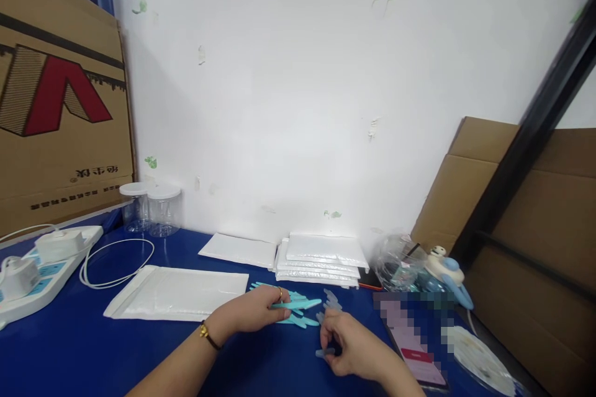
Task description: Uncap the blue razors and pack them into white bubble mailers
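My left hand (261, 310), with a ring and a dark bracelet, pinches a light turquoise stick-like piece (305, 304) just above several similar turquoise pieces (298, 321) on the blue table. To its right, my right hand (344, 344) has thumb and forefinger closed on a small translucent grey piece (325, 353). Several more translucent pieces (332, 299) lie just beyond my right hand. A white padded envelope (186, 291) lies flat to the left of my left hand.
White envelopes (326, 248) are stacked by the wall, with another (239, 250) beside them. A phone (412, 341) lies at the right, near a plastic-wrapped roll (482, 360). Clear jars (164, 211), a power strip (51, 279) and a cable (116, 285) occupy the left.
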Available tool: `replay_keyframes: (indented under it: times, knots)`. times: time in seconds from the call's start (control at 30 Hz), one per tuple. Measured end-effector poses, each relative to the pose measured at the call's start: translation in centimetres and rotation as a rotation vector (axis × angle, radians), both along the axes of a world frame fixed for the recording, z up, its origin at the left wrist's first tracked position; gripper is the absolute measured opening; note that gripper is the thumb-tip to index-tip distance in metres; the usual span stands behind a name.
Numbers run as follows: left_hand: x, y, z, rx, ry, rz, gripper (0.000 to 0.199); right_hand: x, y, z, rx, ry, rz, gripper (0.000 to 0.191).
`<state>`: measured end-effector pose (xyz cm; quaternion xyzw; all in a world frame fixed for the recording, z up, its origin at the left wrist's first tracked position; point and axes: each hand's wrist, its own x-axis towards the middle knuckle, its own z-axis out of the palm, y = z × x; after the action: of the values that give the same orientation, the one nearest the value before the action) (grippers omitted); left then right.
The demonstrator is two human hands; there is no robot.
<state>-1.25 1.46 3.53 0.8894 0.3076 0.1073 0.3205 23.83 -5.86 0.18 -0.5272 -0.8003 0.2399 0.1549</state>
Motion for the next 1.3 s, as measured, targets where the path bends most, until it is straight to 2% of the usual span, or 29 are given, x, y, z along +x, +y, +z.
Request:
replay_keyframes:
  times: [0.1,0.2,0.37,0.43,0.53,0.6,0.73,1.0,1.17,1.3]
  knots:
    - [0.1,0.1,0.0,0.003,0.015,-0.042,0.035,-0.2,-0.5,0.3,-0.037,0.005,-0.002,0.018]
    - [0.0,0.3,-0.3,-0.006,0.033,-0.052,0.035,-0.4,-0.7,0.4,-0.092,-0.001,-0.017,0.02]
    - [0.0,-0.3,-0.4,-0.239,0.14,-0.041,0.024,0.5,-0.3,-0.2,-0.228,0.122,-0.018,0.022]
    - [0.4,-1.0,-0.4,-0.179,0.156,-0.018,0.018,1.2,-0.1,-0.5,-0.271,0.164,-0.059,0.017]
    - [1.4,-2.0,-0.9,0.077,0.145,0.056,0.007,2.3,0.2,-0.9,-0.341,0.222,-0.108,0.011]
    - [2.1,-2.3,-1.6,0.141,0.177,0.109,0.005,2.6,0.2,-0.9,-0.359,0.251,-0.109,0.009]
    - [2.9,-2.2,-2.4,0.107,0.224,0.132,0.009,2.6,0.1,-0.7,-0.353,0.269,-0.102,0.007]
    - [2.6,-2.1,-1.6,0.008,0.188,0.144,0.009,2.0,0.2,-0.6,-0.279,0.25,-0.1,0.007]
    - [2.8,-2.0,-2.5,0.0,0.14,0.12,0.009,1.2,0.2,-0.4,-0.267,0.256,-0.083,0.008]
    - [3.2,-2.2,-3.3,-0.07,0.11,0.042,0.008,0.2,-0.2,-0.2,-0.337,0.286,-0.045,0.006]
